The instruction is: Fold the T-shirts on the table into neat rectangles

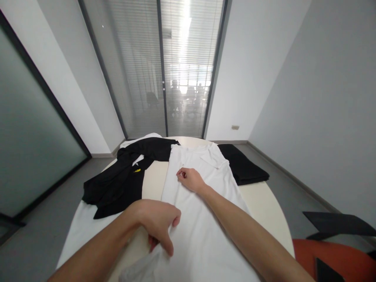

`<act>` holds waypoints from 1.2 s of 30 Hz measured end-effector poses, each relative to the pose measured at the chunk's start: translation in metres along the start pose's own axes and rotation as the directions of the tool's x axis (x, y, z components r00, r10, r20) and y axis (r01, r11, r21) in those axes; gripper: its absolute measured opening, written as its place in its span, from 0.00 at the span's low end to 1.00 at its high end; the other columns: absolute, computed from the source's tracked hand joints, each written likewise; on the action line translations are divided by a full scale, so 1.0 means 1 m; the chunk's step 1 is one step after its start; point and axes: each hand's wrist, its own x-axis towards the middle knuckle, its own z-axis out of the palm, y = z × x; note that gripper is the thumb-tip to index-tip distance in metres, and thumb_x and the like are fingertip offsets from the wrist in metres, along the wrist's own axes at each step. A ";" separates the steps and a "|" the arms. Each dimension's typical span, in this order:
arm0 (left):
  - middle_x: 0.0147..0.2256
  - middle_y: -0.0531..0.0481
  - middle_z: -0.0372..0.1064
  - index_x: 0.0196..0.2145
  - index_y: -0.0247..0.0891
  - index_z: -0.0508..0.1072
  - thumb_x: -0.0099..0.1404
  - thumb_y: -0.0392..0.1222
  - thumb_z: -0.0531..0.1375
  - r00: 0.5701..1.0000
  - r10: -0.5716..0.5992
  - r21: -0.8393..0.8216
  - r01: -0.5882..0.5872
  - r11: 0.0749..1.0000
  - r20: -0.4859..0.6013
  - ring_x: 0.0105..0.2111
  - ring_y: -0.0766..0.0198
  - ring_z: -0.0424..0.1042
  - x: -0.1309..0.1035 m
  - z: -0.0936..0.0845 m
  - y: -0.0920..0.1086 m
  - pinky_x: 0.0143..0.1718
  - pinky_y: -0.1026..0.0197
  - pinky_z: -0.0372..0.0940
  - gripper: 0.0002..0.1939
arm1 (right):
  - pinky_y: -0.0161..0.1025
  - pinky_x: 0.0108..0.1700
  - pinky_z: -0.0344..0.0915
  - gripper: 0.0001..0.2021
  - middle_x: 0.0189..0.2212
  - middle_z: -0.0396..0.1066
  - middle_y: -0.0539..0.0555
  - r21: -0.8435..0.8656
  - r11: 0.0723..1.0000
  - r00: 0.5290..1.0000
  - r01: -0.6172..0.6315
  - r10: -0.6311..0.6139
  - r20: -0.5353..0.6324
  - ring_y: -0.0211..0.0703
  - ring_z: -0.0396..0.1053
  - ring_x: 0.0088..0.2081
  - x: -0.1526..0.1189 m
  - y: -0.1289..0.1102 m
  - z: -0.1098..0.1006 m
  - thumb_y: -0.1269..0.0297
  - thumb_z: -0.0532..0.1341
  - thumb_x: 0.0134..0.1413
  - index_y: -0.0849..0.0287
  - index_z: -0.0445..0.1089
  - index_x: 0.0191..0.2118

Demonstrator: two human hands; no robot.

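Observation:
A white T-shirt lies lengthwise on the table, its collar end away from me and one sleeve folded inward near the top right. My right hand rests on its upper part, thumb and fingertips pinched together on a bit of the cloth. At the shirt's left edge, closer to me, is my left hand. Its fingers curl round the edge, with the thumb stretched over the fabric and some fingertips hidden beneath. Loose white cloth bunches below that hand.
A crumpled black garment with a small yellow mark lies at left, over white cloth. Folded black cloth sits at the right of the round table. An orange-red chair stands at lower right; a glass partition with blinds is behind.

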 end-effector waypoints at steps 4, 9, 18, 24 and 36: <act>0.20 0.57 0.68 0.36 0.41 0.72 0.51 0.45 0.67 0.981 0.140 -0.134 -0.123 0.983 0.131 0.19 0.65 0.70 0.004 0.003 0.011 0.23 0.65 0.66 0.14 | 0.33 0.33 0.56 0.09 0.28 0.74 0.48 0.015 1.000 1.000 -0.001 0.001 0.004 0.37 0.69 0.30 -0.001 -0.001 -0.001 0.63 0.59 0.58 0.54 0.76 0.41; 0.32 0.53 0.71 0.37 0.40 0.72 0.52 0.33 0.60 0.921 0.240 -0.398 -0.105 0.911 0.308 0.21 0.67 0.71 0.028 0.007 0.006 0.21 0.65 0.68 0.12 | 0.33 0.35 0.58 0.10 0.29 0.74 0.49 0.039 0.999 1.000 0.019 -0.019 -0.003 0.37 0.69 0.31 -0.001 0.002 -0.003 0.63 0.58 0.60 0.55 0.76 0.41; 0.25 0.57 0.71 0.36 0.41 0.76 0.47 0.35 0.68 0.942 0.265 -0.331 -0.188 0.925 0.205 0.18 0.69 0.67 0.032 0.022 0.004 0.19 0.67 0.65 0.15 | 0.33 0.38 0.60 0.10 0.32 0.74 0.51 0.041 0.992 0.993 0.119 -0.118 -0.018 0.38 0.68 0.32 0.001 0.008 -0.002 0.65 0.58 0.60 0.57 0.77 0.41; 0.23 0.57 0.70 0.28 0.40 0.71 0.49 0.37 0.70 0.918 0.190 -0.368 -0.053 0.928 0.349 0.16 0.69 0.69 0.032 0.035 0.005 0.19 0.68 0.65 0.11 | 0.33 0.38 0.60 0.10 0.31 0.74 0.50 0.066 0.991 0.993 0.114 -0.112 -0.026 0.38 0.68 0.32 0.001 0.008 -0.002 0.66 0.58 0.60 0.58 0.76 0.40; 0.31 0.56 0.74 0.56 0.46 0.63 0.53 0.41 0.69 0.867 0.409 -0.591 -0.177 0.787 0.285 0.20 0.64 0.73 0.033 0.024 -0.012 0.24 0.62 0.68 0.34 | 0.33 0.39 0.59 0.10 0.34 0.74 0.50 -0.025 0.998 0.997 0.050 -0.052 -0.056 0.38 0.68 0.34 -0.003 0.004 -0.008 0.67 0.57 0.59 0.56 0.75 0.41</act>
